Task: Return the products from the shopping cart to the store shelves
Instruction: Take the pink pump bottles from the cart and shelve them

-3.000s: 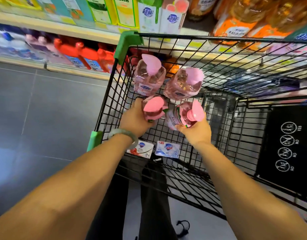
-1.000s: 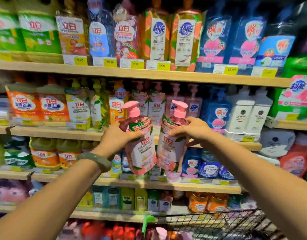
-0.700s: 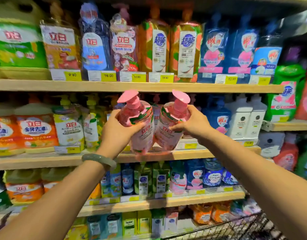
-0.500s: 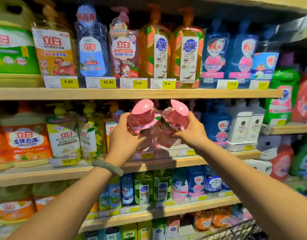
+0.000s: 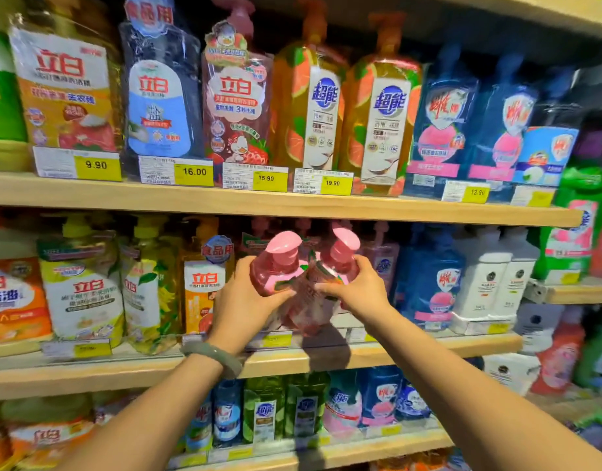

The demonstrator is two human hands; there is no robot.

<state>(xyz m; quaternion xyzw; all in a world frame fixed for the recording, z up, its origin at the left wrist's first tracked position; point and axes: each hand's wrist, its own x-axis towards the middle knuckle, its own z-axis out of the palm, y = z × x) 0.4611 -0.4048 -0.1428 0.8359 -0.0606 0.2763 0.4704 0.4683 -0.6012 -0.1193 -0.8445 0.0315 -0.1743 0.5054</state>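
Two pink pump bottles are held side by side over the front edge of the middle wooden shelf [image 5: 428,350]. My left hand [image 5: 240,300] grips the left pink bottle [image 5: 276,270], whose pink pump head tilts toward me. My right hand [image 5: 359,290] grips the right pink bottle [image 5: 338,256], also tilted. Their lower ends lean in toward the shelf between an orange bottle [image 5: 204,290] and blue bottles [image 5: 432,283]. More pink pump bottles stand behind them in the shadow. The shopping cart is out of view.
The upper shelf [image 5: 293,207] carries large detergent bottles with yellow price tags [image 5: 194,171]. Yellow and orange bottles fill the middle shelf's left side, white bottles [image 5: 489,283] its right. A lower shelf [image 5: 326,450] holds green and blue bottles.
Both hands lifted the two pink bottles out of the cart, raised them to the middle shelf and tipped their bases inward. The view has moved closer to the shelves.
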